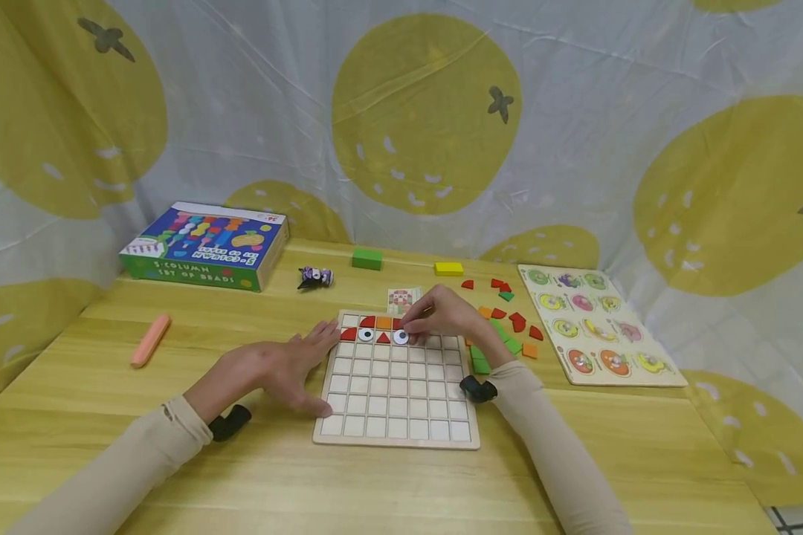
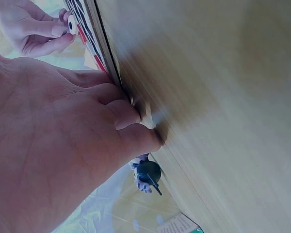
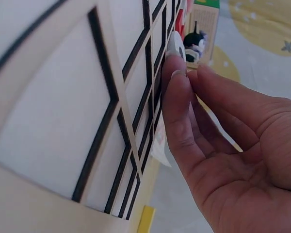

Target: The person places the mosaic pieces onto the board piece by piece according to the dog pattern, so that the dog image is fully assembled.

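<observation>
Up at 12 o'clock on the grid board (image 1: 396,401), the right hand (image 1: 444,316) pinches a round eye piece (image 1: 400,336) at its fingertips, seating it in the second row. Meanwhile the left hand (image 1: 284,368) lies flat, fingers straight, against the board's 9 o'clock edge on the desk (image 1: 107,416). Only the left wrist view shows the eye's dark pupil between fingertips; the right wrist view shows merely its pale rim.

A round white eye piece (image 1: 400,336) with a black pupil sits pinched at the fingertips (image 1: 411,325), lying flat in the second row of a pale wooden grid board (image 1: 395,431) that spreads below and beside those fingers.
</observation>
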The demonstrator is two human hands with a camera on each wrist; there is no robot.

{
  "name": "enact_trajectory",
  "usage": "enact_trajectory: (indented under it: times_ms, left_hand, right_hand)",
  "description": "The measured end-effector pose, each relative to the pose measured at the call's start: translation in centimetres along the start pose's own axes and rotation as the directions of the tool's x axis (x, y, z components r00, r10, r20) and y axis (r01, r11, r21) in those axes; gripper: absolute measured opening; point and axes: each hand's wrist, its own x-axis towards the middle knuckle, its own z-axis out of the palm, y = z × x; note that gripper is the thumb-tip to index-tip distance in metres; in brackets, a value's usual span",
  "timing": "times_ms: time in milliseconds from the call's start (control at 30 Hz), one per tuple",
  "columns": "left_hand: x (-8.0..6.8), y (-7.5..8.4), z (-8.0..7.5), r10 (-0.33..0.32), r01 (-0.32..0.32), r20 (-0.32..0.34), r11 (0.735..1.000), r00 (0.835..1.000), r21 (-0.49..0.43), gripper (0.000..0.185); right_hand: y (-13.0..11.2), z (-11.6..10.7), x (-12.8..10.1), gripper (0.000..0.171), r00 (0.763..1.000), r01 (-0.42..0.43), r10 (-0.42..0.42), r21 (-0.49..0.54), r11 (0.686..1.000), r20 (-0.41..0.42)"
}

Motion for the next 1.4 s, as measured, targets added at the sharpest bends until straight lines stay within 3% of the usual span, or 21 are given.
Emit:
enact_trajectory:
  times_ms: [367, 567, 900, 1267, 1400]
  left_hand:
    - [-0.3, -0.1, 0.1, 0.017, -0.016, -0.022, 1.0, 1.0, 0.026, 0.13]
    - [-0.2, -0.1, 0.2, 0.017, -0.017, -0.014, 1.0, 1.0, 0.009, 0.129]
    - [-0.2, 0.1, 0.2, 0.036, -0.035, -0.021, 0.999, 0.999, 0.024, 0.129]
    - [-0.2, 0.0, 0.1, 0.04, -0.039, -0.024, 0.999, 0.999, 0.038, 0.127]
    - [-0.1, 0.0, 0.2, 0.043, -0.042, -0.026, 0.999, 0.999, 0.035, 0.127]
  right_hand:
    - [0.0, -0.4, 0.2, 0.014, 1.0, 0.014, -0.015, 0.019, 1.0, 0.01]
    - [0.0, -1.2, -0.4, 0.019, 0.999, 0.047, -0.047, -0.042, 0.998, 0.01]
    - [3.6, -6.0, -2.6, 0.032, 0.983, 0.003, -0.01, -0.041, 0.999, -0.182]
    - [7.4, -10.2, -6.0, 0.035, 0.946, -0.115, 0.103, -0.02, 0.993, -0.309]
    - [8.6, -11.0, -6.8, 0.034, 0.933, -0.176, 0.142, -0.073, 0.982, -0.331]
